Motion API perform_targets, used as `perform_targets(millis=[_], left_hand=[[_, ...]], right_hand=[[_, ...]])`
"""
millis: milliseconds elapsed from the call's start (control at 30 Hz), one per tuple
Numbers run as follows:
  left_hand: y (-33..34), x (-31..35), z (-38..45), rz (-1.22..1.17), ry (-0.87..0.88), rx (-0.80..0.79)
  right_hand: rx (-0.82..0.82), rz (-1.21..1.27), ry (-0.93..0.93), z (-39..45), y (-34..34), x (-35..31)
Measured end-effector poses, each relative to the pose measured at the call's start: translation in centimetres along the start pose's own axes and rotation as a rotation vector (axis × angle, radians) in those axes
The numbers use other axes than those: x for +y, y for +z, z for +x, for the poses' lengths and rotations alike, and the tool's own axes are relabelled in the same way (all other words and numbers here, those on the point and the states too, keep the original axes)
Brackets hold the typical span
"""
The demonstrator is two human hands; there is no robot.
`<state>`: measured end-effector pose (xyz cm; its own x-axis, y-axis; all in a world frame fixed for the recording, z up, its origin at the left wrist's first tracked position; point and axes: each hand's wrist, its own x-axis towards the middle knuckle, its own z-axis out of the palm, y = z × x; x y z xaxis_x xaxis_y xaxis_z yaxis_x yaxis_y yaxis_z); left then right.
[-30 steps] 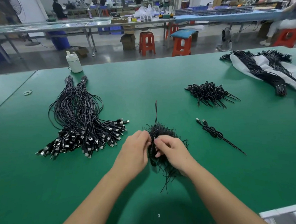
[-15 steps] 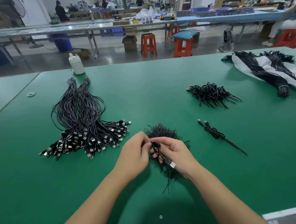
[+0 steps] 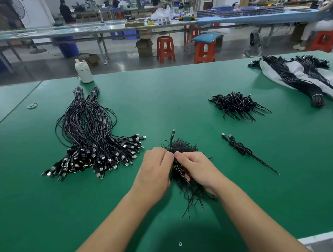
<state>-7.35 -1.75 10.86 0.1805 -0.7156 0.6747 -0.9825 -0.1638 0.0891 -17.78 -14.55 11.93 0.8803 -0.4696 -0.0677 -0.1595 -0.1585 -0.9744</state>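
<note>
A small heap of black twist ties (image 3: 184,147) lies on the green table (image 3: 179,98) right in front of me. Over that heap my left hand (image 3: 154,170) and my right hand (image 3: 197,168) meet fingertip to fingertip, both pinching a thin black USB cable (image 3: 171,138). The cable's plug end sticks up beyond my fingers and its wire tail runs down under my right palm. A big bundle of USB cables (image 3: 93,137) with plugs fanned toward me lies to the left.
A pile of coiled tied cables (image 3: 236,105) lies at centre right, one tied cable (image 3: 240,150) nearer me. More cable bundles rest on a white bag (image 3: 302,74) at far right. A white bottle (image 3: 83,71) and a rubber band (image 3: 32,105) are at the back left.
Half a second ago the plug end lay under my right fingers pointing toward me; now it stands up beyond both hands, and my fingertips have closed together on the cable.
</note>
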Motion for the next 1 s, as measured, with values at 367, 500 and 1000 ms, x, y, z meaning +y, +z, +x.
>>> perform_targets(millis=[367,500,1000], left_hand=[[3.5,-5.2,-2.0,0.055,-0.251,-0.098],[5.0,-8.7,-6.3,0.164,-0.537,-0.332],[6.3,-10.0,-8.0,0.199,-0.571,-0.308]], right_hand=[[0.127,-0.339,0.150,1.9,-4.8,2.0],[0.275,-0.964,0.262,3.6,-9.7,4.9],[0.475,-1.384,0.264,5.7,-14.2,9.8]])
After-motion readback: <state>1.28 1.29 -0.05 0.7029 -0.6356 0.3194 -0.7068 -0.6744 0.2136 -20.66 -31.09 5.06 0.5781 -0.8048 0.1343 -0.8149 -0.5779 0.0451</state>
